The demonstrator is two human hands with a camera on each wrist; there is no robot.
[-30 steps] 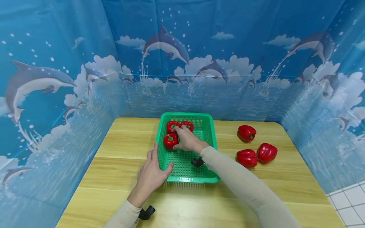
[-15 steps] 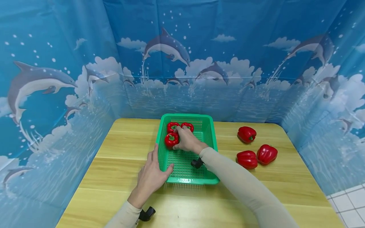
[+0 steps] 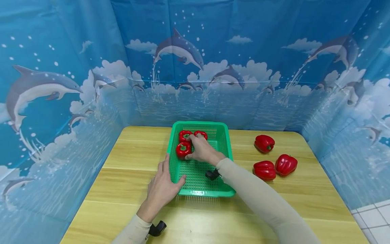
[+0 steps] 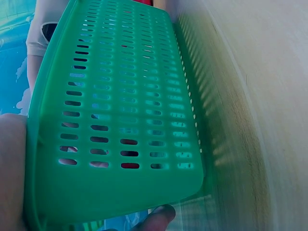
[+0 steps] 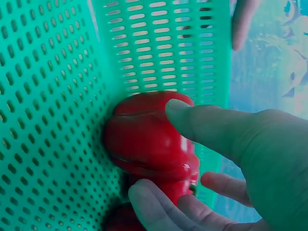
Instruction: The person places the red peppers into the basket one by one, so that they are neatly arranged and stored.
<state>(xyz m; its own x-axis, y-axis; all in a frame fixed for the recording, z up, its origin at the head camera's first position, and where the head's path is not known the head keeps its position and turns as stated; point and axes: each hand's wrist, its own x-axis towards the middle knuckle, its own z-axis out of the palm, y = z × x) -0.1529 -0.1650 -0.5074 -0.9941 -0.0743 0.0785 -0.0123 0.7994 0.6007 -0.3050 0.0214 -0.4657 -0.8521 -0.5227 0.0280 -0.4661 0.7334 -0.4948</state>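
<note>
While left hand [image 3: 163, 186], thumb and fingers apart, touches green plastic basket [image 3: 193, 177] near far edge of surface [image 3: 131, 152], right hand [image 3: 201, 149] clasps red bell pepper [image 3: 183, 149] inside.

We see the basket [image 3: 192, 174] on the desk [image 3: 128, 156], with the left hand [image 3: 164, 184] at its left rim and the right hand [image 3: 201, 149] inside, to the right of the near pepper [image 3: 183, 150]. Behind that one, along the back of the basket, we find the back-left pepper [image 3: 184, 135] and, to its right, the back-right pepper [image 3: 203, 134]. Well to the basket's right, on the desk, we have the far pepper [image 3: 264, 143] behind the front-left pepper [image 3: 264, 170], and the front-right pepper [image 3: 286, 164] just right of the latter.
</note>
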